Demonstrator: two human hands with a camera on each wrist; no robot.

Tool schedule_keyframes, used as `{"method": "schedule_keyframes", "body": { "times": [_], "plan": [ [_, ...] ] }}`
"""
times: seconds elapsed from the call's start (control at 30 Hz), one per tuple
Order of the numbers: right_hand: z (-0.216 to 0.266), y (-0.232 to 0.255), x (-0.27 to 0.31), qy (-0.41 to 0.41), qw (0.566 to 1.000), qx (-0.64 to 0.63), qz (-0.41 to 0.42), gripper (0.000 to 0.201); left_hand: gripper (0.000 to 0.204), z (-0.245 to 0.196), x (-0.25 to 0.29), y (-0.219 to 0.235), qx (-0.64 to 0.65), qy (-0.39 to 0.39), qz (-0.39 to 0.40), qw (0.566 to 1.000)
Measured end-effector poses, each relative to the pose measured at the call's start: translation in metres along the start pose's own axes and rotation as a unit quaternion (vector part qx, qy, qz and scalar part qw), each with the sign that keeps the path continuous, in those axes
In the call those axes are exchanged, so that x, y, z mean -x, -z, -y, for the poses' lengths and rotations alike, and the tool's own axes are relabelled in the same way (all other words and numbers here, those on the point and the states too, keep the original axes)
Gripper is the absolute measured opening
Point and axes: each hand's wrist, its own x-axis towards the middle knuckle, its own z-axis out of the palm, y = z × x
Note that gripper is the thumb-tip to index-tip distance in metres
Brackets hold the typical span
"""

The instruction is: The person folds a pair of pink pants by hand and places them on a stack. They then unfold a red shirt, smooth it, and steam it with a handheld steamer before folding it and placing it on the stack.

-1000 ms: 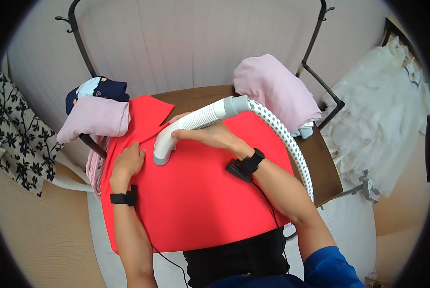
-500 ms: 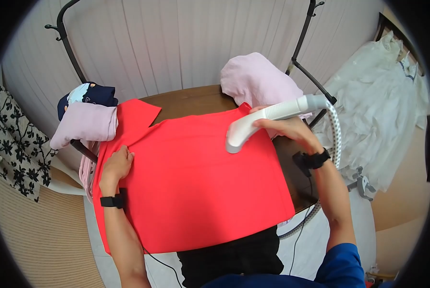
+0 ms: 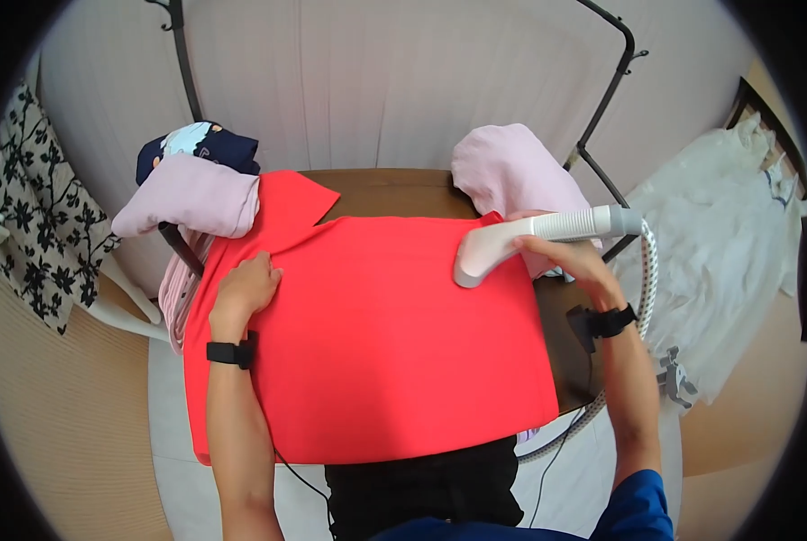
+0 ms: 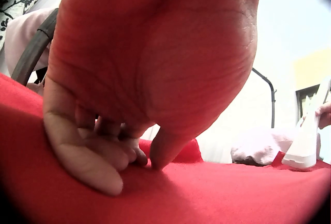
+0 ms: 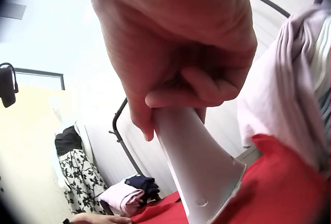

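Note:
A red garment (image 3: pixel 376 352) lies spread over the brown table (image 3: pixel 376 191), with one pointed part at the upper left, possibly a sleeve. My right hand (image 3: pixel 576 259) grips the white steamer handle (image 3: pixel 547 228), thumb on the near side. The steamer's head rests low over the garment near its upper right edge, and in the right wrist view the white nozzle (image 5: pixel 199 167) points down at the red cloth. At the garment's left side my left hand (image 3: pixel 250 286) rests on the fabric. Its fingers (image 4: pixel 83 159) touch the cloth with their tips.
Behind my left hand sit a folded pink cloth (image 3: pixel 191 196) and a navy bundle (image 3: pixel 232 146). Another pink bundle (image 3: pixel 516 171) stands at the back right. A patterned hose (image 3: pixel 648 270) hangs off the right side. White dresses (image 3: pixel 710 243) hang beyond, with black rack posts (image 3: pixel 183 68) behind.
My right hand has carried the steamer from the garment's upper left to its upper right, the hose swinging right with it. My left hand stays on the left side. The head view has shifted slightly.

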Motion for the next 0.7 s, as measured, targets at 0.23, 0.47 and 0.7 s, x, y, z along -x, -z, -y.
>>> {"method": "schedule_keyframes", "body": {
  "times": [0.23, 0.47, 0.7],
  "plan": [
    [0.017, -0.097, -0.056, 0.051, 0.994, -0.091, 0.026, 0.04, 0.023, -0.018, 0.005, 0.001, 0.052, -0.122, -0.1, 0.986],
    [0.02, -0.169, -0.098, 0.096, 0.981, -0.142, 0.087, 0.041, 0.051, -0.018, -0.001, -0.025, 0.071, -0.222, -0.127, 0.964],
    [0.013, -0.181, -0.109, 0.093, 0.986, -0.122, 0.067, 0.04, 0.065, -0.019, 0.001, -0.016, 0.088, -0.155, -0.017, 0.984]
  ]
}}
